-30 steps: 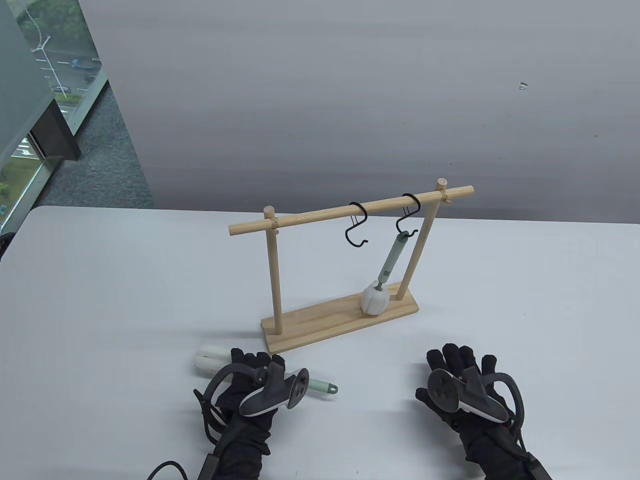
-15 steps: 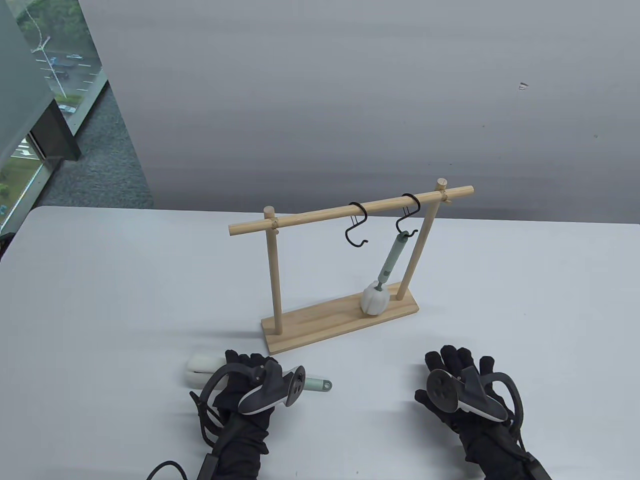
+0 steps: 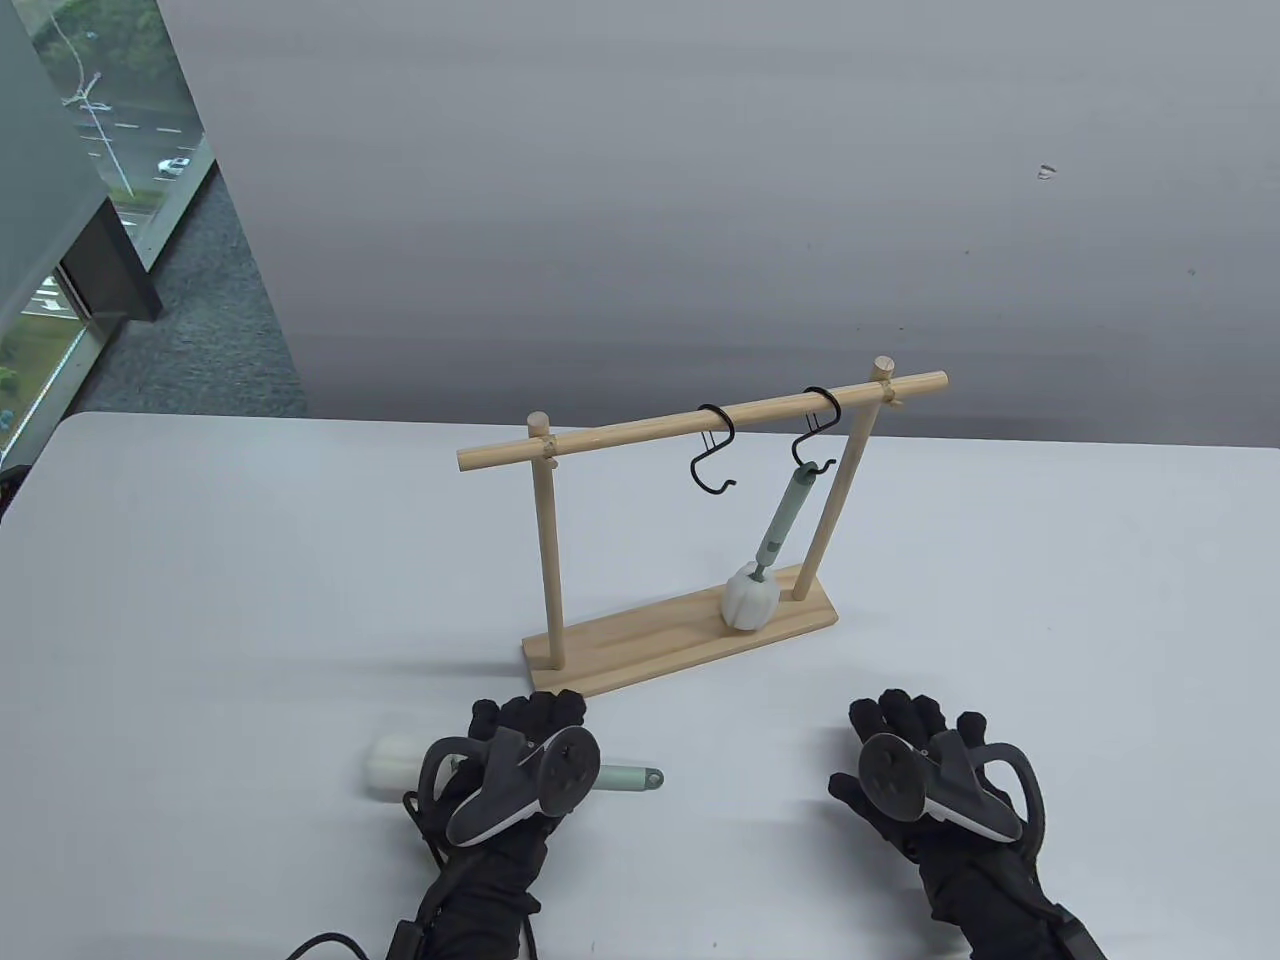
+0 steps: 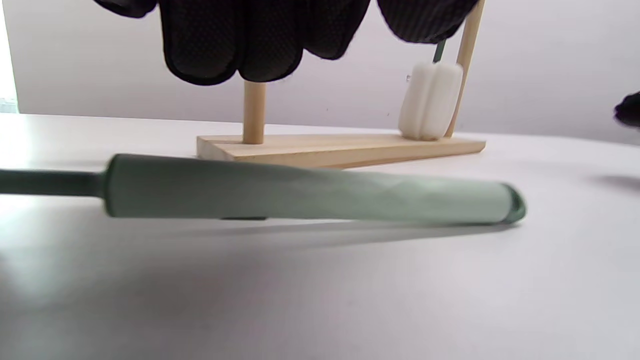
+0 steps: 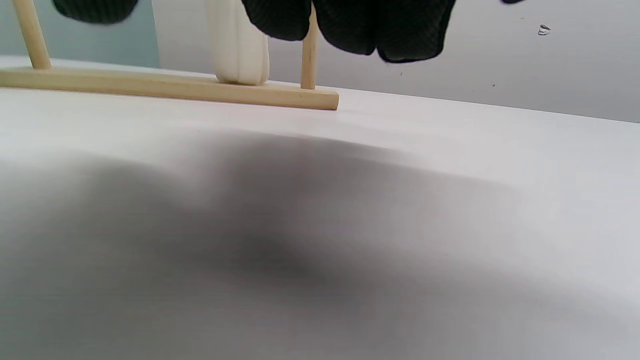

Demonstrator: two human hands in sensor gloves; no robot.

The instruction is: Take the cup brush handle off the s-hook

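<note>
A wooden rack (image 3: 560, 550) carries two black S-hooks. The left S-hook (image 3: 716, 455) is empty. The right S-hook (image 3: 814, 440) holds a cup brush by its green handle (image 3: 785, 520); its white sponge head (image 3: 748, 600) rests on the rack's base. A second cup brush (image 3: 632, 777) lies flat on the table under my left hand (image 3: 530, 715). In the left wrist view my fingers (image 4: 235, 50) hang above its handle (image 4: 300, 192) without touching it. My right hand (image 3: 915, 720) is open and empty, low over the table right of the rack.
The rack's base (image 3: 640, 655) lies just beyond my left fingertips. The lying brush's white head (image 3: 390, 765) sticks out left of my left hand. The table's far edge and a grey wall are behind the rack.
The second brush has gone from tilted in my left hand to lying flat on the table, its head shifted left and nearer. My left hand has let go and turned over it. The right hand barely moved.
</note>
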